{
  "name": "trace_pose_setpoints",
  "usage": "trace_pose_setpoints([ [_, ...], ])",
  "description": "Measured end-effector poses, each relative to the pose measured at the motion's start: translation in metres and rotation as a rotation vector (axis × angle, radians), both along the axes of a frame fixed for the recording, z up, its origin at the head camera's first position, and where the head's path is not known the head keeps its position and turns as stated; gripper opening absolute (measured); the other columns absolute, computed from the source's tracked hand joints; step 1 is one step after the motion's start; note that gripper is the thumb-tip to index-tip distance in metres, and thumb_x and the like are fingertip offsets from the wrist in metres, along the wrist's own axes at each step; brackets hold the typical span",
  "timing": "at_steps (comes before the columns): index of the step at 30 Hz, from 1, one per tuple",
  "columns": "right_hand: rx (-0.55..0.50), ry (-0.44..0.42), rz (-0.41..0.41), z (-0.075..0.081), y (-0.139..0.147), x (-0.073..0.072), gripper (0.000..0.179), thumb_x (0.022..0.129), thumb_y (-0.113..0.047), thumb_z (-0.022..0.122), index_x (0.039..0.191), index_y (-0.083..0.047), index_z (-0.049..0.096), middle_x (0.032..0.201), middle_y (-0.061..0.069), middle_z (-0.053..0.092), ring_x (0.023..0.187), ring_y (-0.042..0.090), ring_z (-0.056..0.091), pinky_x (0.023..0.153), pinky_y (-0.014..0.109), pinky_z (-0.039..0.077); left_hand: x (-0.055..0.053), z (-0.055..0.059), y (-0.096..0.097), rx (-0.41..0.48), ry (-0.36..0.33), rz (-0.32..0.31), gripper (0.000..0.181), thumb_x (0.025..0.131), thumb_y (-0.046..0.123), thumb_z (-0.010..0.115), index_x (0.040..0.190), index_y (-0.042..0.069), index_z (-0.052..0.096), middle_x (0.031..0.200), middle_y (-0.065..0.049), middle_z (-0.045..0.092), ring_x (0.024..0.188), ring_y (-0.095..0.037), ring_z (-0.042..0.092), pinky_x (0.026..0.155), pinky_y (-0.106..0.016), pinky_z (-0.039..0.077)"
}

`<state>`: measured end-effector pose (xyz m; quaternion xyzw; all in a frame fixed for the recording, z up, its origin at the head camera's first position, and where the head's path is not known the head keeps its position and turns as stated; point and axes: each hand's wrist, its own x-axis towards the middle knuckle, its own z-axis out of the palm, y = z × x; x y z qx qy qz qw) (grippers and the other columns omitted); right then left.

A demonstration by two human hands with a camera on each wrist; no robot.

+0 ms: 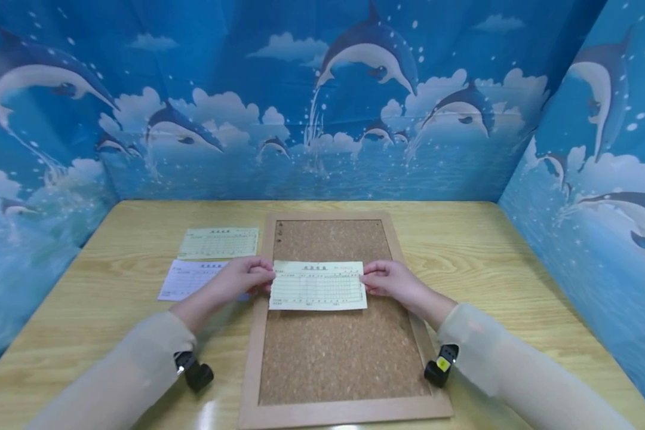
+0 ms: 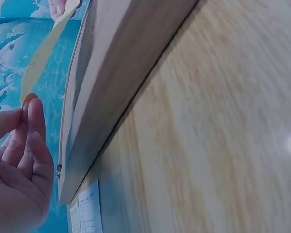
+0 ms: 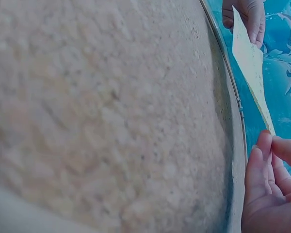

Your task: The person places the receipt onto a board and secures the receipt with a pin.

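A pale yellow printed form slip (image 1: 318,289) is stretched between two hands over a wood-framed corkboard (image 1: 341,358). My left hand (image 1: 243,278) pinches the slip's left edge between thumb and fingers. At its right edge, my right hand (image 1: 393,282) pinches it the same way. Both wrist views show the slip (image 3: 250,60) raised off the cork, with a gap beneath it. In the left wrist view, the left hand (image 2: 24,162) has its thumb and fingertip on the slip's end. The right hand (image 3: 274,182) grips the opposite end in the right wrist view.
Left of the board, a pale green form slip (image 1: 218,242) lies above a white-lilac one (image 1: 188,280), partly covered by the left arm. Several small dark pins (image 1: 279,233) sit in the cork's top left, another at top right. A dolphin-print curtain (image 1: 322,119) surrounds the wooden table (image 1: 489,269).
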<state>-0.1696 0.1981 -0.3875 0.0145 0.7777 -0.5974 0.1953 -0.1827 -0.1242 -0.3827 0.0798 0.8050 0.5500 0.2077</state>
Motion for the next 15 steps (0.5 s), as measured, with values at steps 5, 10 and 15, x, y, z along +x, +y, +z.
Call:
trace_pose_setpoints([
  [5, 0.005, -0.009, 0.016, -0.005, 0.003, 0.001, 0.024, 0.089, -0.002, 0.059, 0.109, 0.011, 0.055, 0.086, 0.005, 0.066, 0.076, 0.009, 0.061, 0.071, 0.025, 0.052, -0.004, -0.007, 0.006, 0.02, 0.007, 0.001, 0.021, 0.091, 0.007, 0.058, 0.106, -0.008, 0.058, 0.083, -0.005, 0.069, 0.075, -0.012, 0.063, 0.073, -0.029, 0.052],
  [10, 0.013, -0.022, 0.02, -0.011, 0.005, 0.003, 0.024, 0.09, -0.002, 0.059, 0.11, 0.011, 0.055, 0.086, 0.005, 0.066, 0.077, 0.009, 0.061, 0.072, 0.025, 0.052, -0.004, -0.01, 0.01, -0.003, 0.035, -0.003, 0.02, 0.09, 0.007, 0.059, 0.104, -0.007, 0.06, 0.084, -0.005, 0.069, 0.074, -0.012, 0.063, 0.069, -0.029, 0.05],
  [15, 0.051, -0.016, 0.011, -0.01, 0.004, 0.006, 0.025, 0.09, -0.005, 0.06, 0.11, 0.009, 0.056, 0.09, 0.007, 0.065, 0.079, 0.01, 0.061, 0.073, 0.026, 0.052, -0.004, -0.011, 0.014, -0.005, 0.046, 0.017, 0.02, 0.09, 0.01, 0.06, 0.104, -0.005, 0.06, 0.083, -0.002, 0.069, 0.075, -0.012, 0.061, 0.067, -0.029, 0.049],
])
